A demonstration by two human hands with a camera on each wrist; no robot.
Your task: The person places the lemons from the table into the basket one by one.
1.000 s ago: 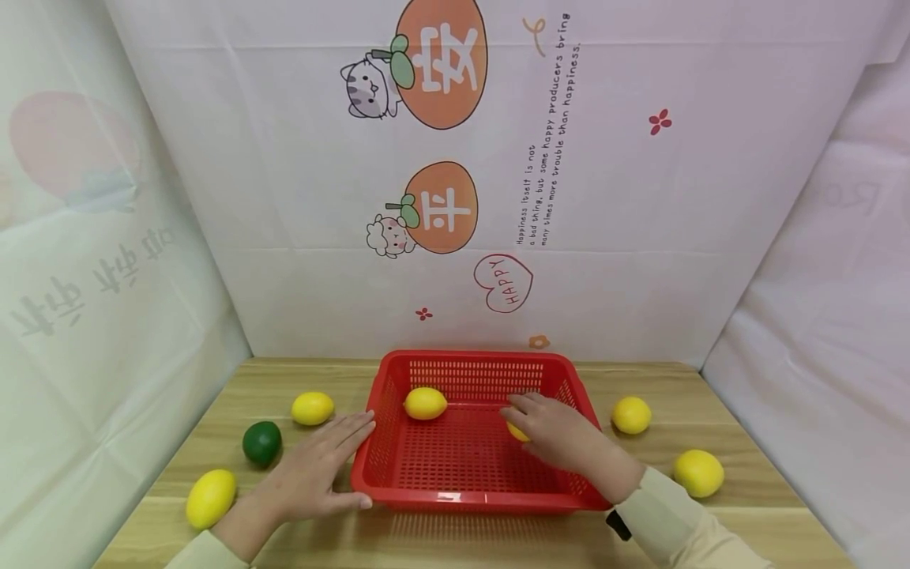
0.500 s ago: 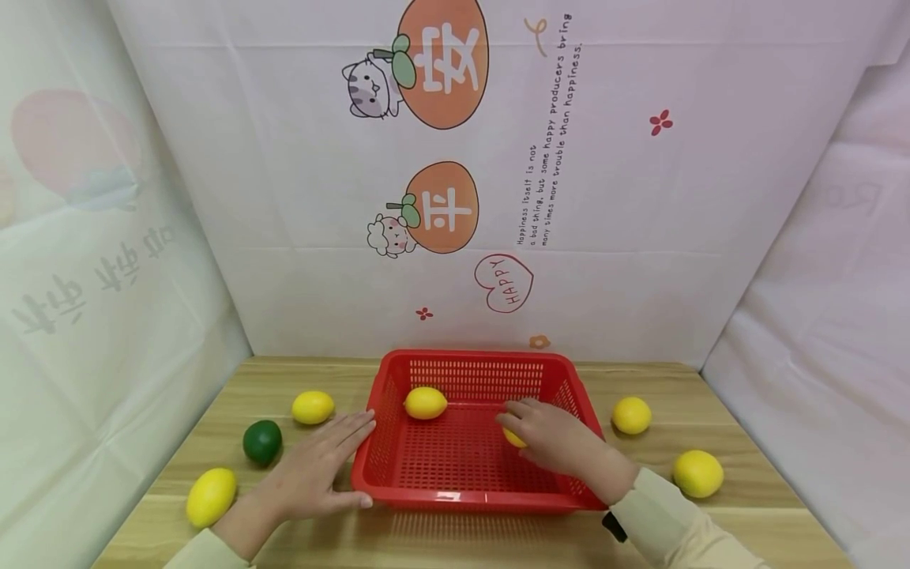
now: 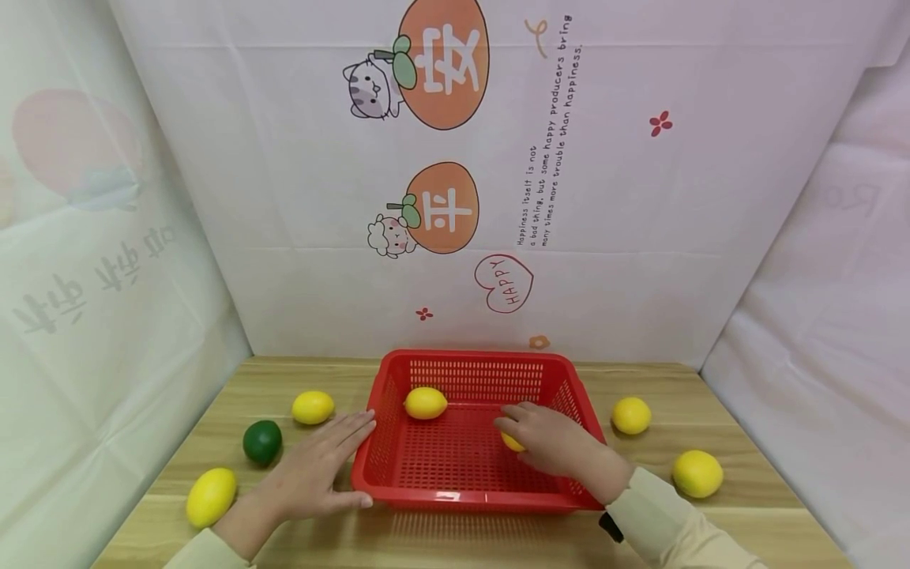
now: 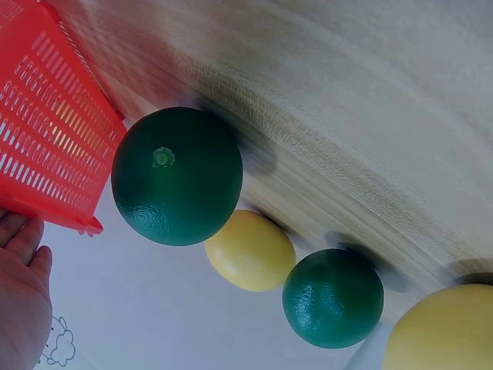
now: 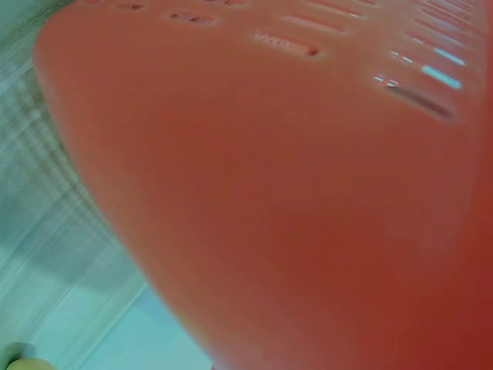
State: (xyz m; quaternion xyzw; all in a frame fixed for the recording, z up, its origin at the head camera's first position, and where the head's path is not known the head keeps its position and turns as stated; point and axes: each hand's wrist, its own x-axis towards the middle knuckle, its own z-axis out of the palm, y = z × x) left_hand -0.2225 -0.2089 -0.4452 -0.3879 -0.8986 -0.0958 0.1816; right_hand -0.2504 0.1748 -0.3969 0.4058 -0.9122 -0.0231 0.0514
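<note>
In the head view a red slotted plastic basket (image 3: 444, 498) sits on the table. My left hand (image 3: 306, 478) rests against its left rim, fingers straight and thumb apart; the left wrist view shows its fingertips (image 4: 23, 239) at the rim. My right hand (image 3: 558, 442) reaches over the basket's right side, its fingers curled over a lemon (image 3: 512, 442) low inside. Most of that lemon is hidden beneath the hand. Another lemon (image 3: 426, 403) lies at the basket's back left. The basket's wall (image 5: 192, 193) fills most of the right wrist view, which shows no fingers.
Left of the basket lie two lemons (image 3: 313, 408) (image 3: 211, 498) and a dark green round fruit (image 3: 262, 442). A second green fruit (image 4: 177, 176) appears near the basket in the left wrist view. Two yellow fruits (image 3: 631, 416) (image 3: 698, 474) lie to the right. A printed cloth (image 3: 604, 300) hangs behind.
My right hand has shifted slightly left and toward the front inside the basket, and the lemon under it moved along. My left hand and the basket have stayed put.
</note>
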